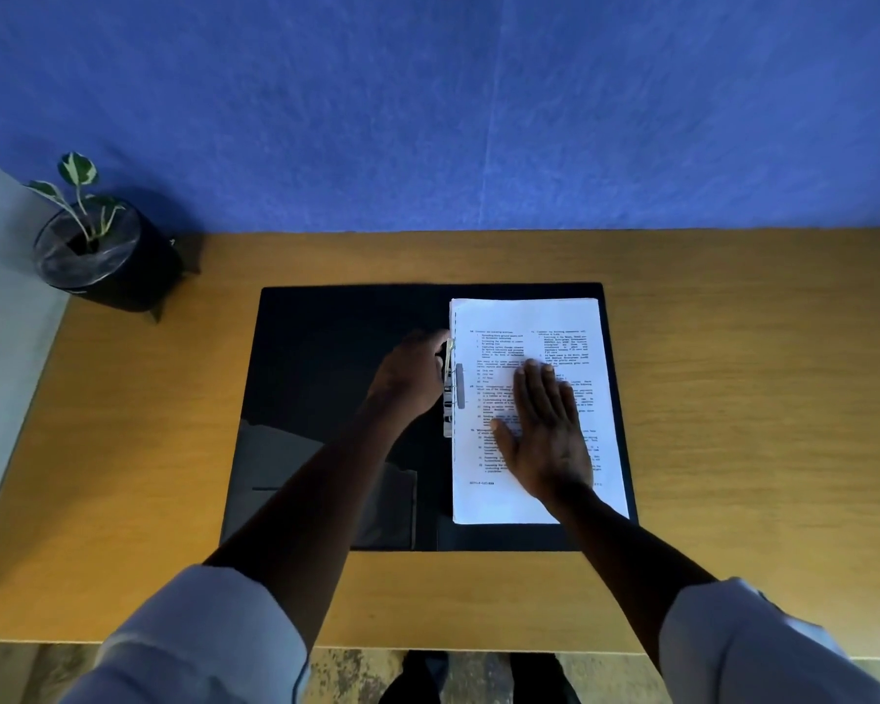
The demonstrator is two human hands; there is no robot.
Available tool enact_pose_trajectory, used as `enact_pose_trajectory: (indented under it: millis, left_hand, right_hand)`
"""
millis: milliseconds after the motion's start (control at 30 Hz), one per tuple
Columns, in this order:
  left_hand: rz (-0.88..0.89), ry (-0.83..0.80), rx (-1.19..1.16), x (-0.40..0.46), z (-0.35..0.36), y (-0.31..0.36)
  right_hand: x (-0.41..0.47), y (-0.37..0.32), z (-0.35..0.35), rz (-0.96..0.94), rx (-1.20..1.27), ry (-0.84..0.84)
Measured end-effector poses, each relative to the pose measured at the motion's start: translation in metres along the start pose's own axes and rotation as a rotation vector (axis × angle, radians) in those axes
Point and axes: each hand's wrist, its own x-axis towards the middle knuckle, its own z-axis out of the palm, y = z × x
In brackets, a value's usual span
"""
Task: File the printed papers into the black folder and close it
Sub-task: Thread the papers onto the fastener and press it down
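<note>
The printed papers (529,337) lie stacked on the right half of the open black folder (336,337), beside its metal clip (448,393). The right hand (544,429) presses flat on them, fingers spread. The left hand (410,376) grips the clip. The folder rests on a wooden desk (732,373), a potted plant (97,246) far left.

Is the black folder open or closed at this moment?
Open. The black folder lies spread flat on the table, its left cover bare. The printed papers rest on its right half under the right hand.
</note>
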Motion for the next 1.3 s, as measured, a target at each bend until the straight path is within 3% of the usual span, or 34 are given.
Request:
enact_pose_trajectory:
  millis: [300, 533, 967, 1200, 1300]
  left_hand:
    - [0.042, 0.133, -0.227, -0.016, -0.006, -0.001]
    - [-0.103, 0.082, -0.456, -0.031, -0.001, -0.007]
    - [-0.179, -0.111, -0.453, -0.041, -0.009, -0.014]
    - [-0.136, -0.148, -0.286, -0.041, -0.009, -0.011]
    - [-0.17, -0.069, -0.066, -0.04, -0.003, -0.013]
  right_hand:
    - [-0.001, 0.0, 0.0, -0.005, 0.002, 0.004]
    - [0.0, 0.001, -0.001, -0.002, 0.003, -0.004]
    - [-0.001, 0.0, -0.003, 0.001, 0.006, -0.007]
    - [-0.001, 0.0, -0.003, -0.003, 0.03, 0.001]
    - [-0.001, -0.001, -0.002, -0.001, 0.035, 0.009]
